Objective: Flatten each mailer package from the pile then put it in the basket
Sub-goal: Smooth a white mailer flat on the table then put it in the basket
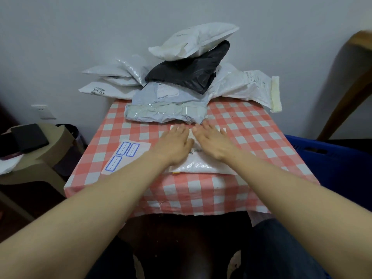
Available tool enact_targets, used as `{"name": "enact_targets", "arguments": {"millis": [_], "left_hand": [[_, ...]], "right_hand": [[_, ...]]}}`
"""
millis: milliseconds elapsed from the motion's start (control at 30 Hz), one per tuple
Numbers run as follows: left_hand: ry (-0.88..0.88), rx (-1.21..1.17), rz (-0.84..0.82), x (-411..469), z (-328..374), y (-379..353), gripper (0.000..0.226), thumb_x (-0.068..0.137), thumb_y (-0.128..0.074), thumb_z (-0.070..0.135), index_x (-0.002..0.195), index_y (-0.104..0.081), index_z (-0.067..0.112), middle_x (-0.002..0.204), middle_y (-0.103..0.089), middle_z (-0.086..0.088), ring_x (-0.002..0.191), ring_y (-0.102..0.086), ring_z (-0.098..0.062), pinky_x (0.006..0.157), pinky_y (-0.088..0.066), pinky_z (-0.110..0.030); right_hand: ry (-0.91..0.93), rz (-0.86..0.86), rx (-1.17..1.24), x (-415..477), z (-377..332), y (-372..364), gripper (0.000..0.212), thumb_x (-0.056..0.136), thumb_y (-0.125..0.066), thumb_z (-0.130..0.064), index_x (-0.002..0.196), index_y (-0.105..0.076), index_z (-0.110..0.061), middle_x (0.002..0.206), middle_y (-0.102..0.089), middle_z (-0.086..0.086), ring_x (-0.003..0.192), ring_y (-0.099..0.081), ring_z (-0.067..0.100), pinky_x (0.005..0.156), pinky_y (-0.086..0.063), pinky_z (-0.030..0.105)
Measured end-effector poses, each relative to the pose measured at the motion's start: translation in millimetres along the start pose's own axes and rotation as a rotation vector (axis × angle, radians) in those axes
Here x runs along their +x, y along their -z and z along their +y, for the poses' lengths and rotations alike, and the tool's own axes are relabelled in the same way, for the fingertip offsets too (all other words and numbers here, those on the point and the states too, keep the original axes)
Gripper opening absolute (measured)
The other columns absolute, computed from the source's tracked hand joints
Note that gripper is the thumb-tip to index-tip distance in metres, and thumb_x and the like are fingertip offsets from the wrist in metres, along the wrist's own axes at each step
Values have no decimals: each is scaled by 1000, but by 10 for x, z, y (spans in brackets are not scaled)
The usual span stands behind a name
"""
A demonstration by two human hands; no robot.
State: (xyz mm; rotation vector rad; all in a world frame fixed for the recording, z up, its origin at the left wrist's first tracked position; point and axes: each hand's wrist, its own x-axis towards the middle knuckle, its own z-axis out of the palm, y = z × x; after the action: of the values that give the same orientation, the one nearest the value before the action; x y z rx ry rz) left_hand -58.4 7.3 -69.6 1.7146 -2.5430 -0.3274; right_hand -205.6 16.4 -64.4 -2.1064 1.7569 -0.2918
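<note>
Fingers (pixel 178 128) straight; left hand (pixel 174 144), right hand (pixel 213 143) press crinkly white mailer (pixel 198 166).

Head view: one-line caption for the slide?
Left hand and right hand press a white mailer flat on the checked table, pile behind, blue basket at right.

home room: checked tablecloth (pixel 251 125), wall socket (pixel 43 112).

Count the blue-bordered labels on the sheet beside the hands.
3 on the white sheet: far-left label, far-right label beside it, near label below them. None appears hidden.
</note>
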Motion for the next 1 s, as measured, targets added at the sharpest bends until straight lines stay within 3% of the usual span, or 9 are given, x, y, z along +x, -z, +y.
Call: {"name": "enact_targets", "arguments": {"millis": [100, 233, 600, 667, 733, 800, 867, 933, 1000], "left_hand": [[19, 39, -68, -25, 25, -172, 56, 103, -14, 34, 152, 2, 11, 160, 6, -6, 147, 4, -19, 119, 2, -34], [28, 75, -82, -20, 20, -166, 56, 103, -14, 33, 152, 2, 11, 160, 6, -5, 147, 4, -18, 120, 2, -33], [15, 58, -97, 47, 9, -169, 54, 102, -19, 34, 152, -12, 14, 160, -8, -4, 147, -7, -17, 120, -3, -33], [13, 51, -132, 87, -9, -112, 53, 102, -21, 36, 150, -21, 15, 158, -17, -5, 145, -15, -19, 120, -6, -36], [31, 44, -157, 143, -2, 5, 47, 101, -23, 39, 134, -46, 14, 145, -42, -9, 135, -36, -24, 117, -14, -40], [52, 88, -53, 214, 14, 98, 44, 100, -26, 39, 113, -60, 13, 125, -58, -10, 118, -49, -27, 105, -29, -39], [55, 131, 72, 255, 66, 81, 48, 100, -25, 39, 128, -52, 11, 138, -48, -13, 129, -39, -28, 107, -26, -40], [35, 99, 21, 257, 125, -43, 55, 102, -18, 39, 150, -19, 13, 158, -16, -8, 145, -12, -23, 118, -6, -42], [30, 58, -43, 261, 136, -155, 56, 103, -15, 38, 152, -6, 14, 160, -4, -6, 147, -2, -19, 119, 1, -37]], "right_hand": [[-8, -44, -109, -70, 53, -249, 67, 97, -7, -56, 153, -2, -18, 160, 5, 2, 147, 7, 13, 119, 6, 38], [4, -60, -154, -64, 74, -267, 73, 95, -5, -60, 152, 0, -17, 160, 3, 2, 147, 6, 13, 119, 7, 36], [25, -37, -147, 51, 136, -302, 74, 94, -10, -62, 150, -24, -17, 158, -18, 4, 146, -11, 15, 120, -3, 39], [3, -105, 18, 48, 129, -205, 71, 95, -8, -61, 150, -25, -19, 158, -19, 3, 147, -10, 16, 120, -3, 40], [-86, -184, 434, 20, 127, -26, 72, 96, -9, -60, 148, -29, -16, 155, -26, 7, 144, -21, 23, 119, -13, 45], [-122, -65, 575, 46, 176, 70, 67, 99, -13, -56, 143, -38, -13, 148, -39, 10, 135, -38, 26, 114, -28, 44], [-113, 64, 327, 135, 248, 44, 56, 103, -14, -44, 142, -39, -13, 148, -39, 10, 135, -36, 25, 114, -26, 42], [-116, 31, 115, 199, 299, -80, 54, 104, -14, -36, 144, -34, -6, 153, -28, 15, 143, -22, 25, 117, -17, 39], [-113, 24, 24, 253, 355, -215, 52, 104, -17, -32, 146, -28, -3, 155, -23, 16, 145, -16, 24, 119, -13, 37]]}}
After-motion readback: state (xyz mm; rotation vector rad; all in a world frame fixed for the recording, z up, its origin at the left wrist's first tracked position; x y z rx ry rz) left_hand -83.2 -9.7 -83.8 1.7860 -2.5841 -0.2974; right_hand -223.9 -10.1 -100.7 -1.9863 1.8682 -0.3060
